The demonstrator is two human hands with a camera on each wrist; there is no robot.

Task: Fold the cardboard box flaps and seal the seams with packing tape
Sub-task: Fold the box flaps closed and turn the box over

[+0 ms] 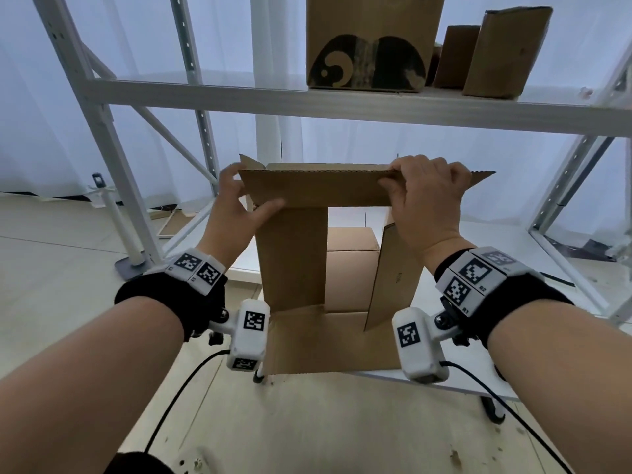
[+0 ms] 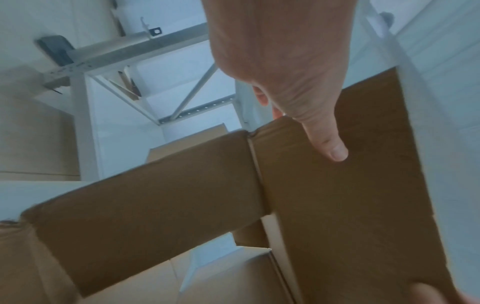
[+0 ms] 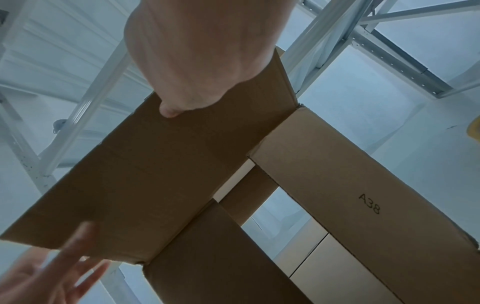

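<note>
In the head view, an unfolded cardboard box (image 1: 290, 258) stands on end between both arms, its lowest flap lying on a white bench (image 1: 444, 379). The left hand (image 1: 236, 213) grips the upper left corner of the box, thumb laid across the near face and fingers wrapped behind the left edge. The right hand (image 1: 424, 196) grips the top flap (image 1: 318, 189) near its right end, fingers curled over the top edge and thumb pressed on the near face. Through the gap in the box, a second box (image 1: 349, 265) sits farther back. A white metal rack (image 1: 239, 97) rises behind, and its upper shelf carries a printed carton (image 1: 369, 42) and 2 smaller cardboard packs (image 1: 506, 49) to the right.

In the left wrist view, the left hand (image 2: 283, 61) reaches down onto the cardboard box (image 2: 337, 195), its thumb (image 2: 327, 144) flat on the brown face just right of a crease. The fingers are hidden behind the cardboard.

In the right wrist view, the right hand (image 3: 197, 57) clamps the flap of the cardboard box (image 3: 155, 174), 1 fingertip showing at the edge. A side panel (image 3: 363, 195) bears the print "A38". The left hand (image 3: 46, 273) appears blurred at the lower left, fingers behind the cardboard.
</note>
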